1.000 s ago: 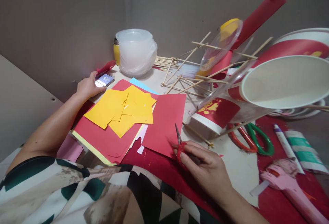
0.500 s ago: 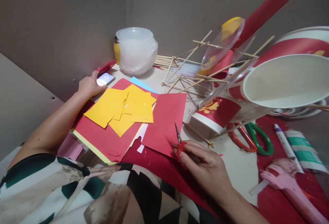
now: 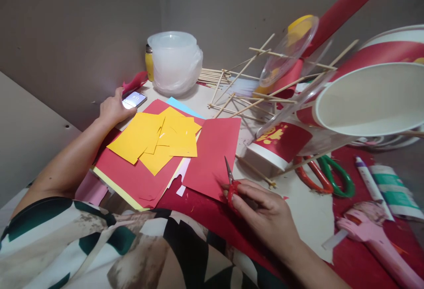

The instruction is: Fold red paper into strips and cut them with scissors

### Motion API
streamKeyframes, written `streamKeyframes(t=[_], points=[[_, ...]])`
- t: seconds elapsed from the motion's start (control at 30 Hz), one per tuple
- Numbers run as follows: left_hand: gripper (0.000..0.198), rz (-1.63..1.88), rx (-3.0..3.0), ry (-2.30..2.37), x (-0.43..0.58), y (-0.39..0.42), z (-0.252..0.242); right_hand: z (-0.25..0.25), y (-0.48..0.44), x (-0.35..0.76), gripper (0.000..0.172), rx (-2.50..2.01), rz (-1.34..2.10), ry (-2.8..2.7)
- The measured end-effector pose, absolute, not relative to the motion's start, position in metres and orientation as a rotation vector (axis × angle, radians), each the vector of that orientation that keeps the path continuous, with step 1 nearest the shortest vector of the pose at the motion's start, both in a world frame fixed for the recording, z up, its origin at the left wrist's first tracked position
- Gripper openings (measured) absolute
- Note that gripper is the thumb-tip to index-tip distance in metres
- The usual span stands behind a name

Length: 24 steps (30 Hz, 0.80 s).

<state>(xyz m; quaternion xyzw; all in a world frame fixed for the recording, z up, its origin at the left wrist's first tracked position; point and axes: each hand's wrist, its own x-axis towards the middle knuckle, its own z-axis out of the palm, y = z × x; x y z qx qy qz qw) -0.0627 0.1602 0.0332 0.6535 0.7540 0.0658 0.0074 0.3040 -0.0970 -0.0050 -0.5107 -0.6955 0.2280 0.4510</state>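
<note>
Right hand (image 3: 265, 209) holds small scissors (image 3: 233, 187) by their red handles, fingers curled in around them; the blades look closed and point away from the person, over a loose red sheet (image 3: 212, 152), though whether the tip touches it I cannot tell. Left hand (image 3: 114, 110) is at a lit phone (image 3: 135, 100) at the far left, thumb along its near edge, forefinger raised behind; I cannot tell whether it grips or only touches. Between the hands, at least 3 yellow paper pieces (image 3: 139, 136) overlap on a stack of red paper (image 3: 126, 178); a stick frame (image 3: 264, 51) stands beyond, to the right.

The scissors should be light and stiff, sharp at the tip, best held by the handles; the phone probably slippery, best taken by its edges; the sheet light and easily creased, best pinched at a corner.
</note>
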Motion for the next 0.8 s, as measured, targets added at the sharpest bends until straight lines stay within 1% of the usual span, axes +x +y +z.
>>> streamKeyframes(t=[0.2,0.3,0.4,0.47,0.53,0.6,0.7,0.8], points=[[0.098,0.193,2.032,2.344,-0.064,0.162,0.034,-0.008,-0.097,0.305,0.016,-1.257,0.572,-1.710],[0.086,0.199,2.065,2.360,-0.060,0.157,0.037,-0.007,-0.098,0.305,0.017,-1.259,0.566,-1.715],[0.070,0.327,2.134,2.360,-0.056,0.148,0.043,-0.005,-0.098,0.305,0.019,-1.268,0.566,-1.725],[0.064,0.386,2.119,2.332,-0.055,0.140,0.050,-0.004,-0.098,0.305,0.020,-1.261,0.567,-1.725],[0.060,0.321,2.058,2.269,-0.053,0.131,0.055,-0.004,-0.098,0.304,0.020,-1.256,0.568,-1.720],[0.060,0.168,2.020,2.149,-0.050,0.122,0.059,-0.004,-0.098,0.303,0.019,-1.264,0.573,-1.716],[0.066,-0.026,2.012,2.026,-0.044,0.111,0.056,-0.003,-0.099,0.303,0.019,-1.276,0.582,-1.718],[0.069,-0.039,2.002,2.038,-0.041,0.107,0.049,-0.004,-0.100,0.302,0.016,-1.252,0.569,-1.705]])
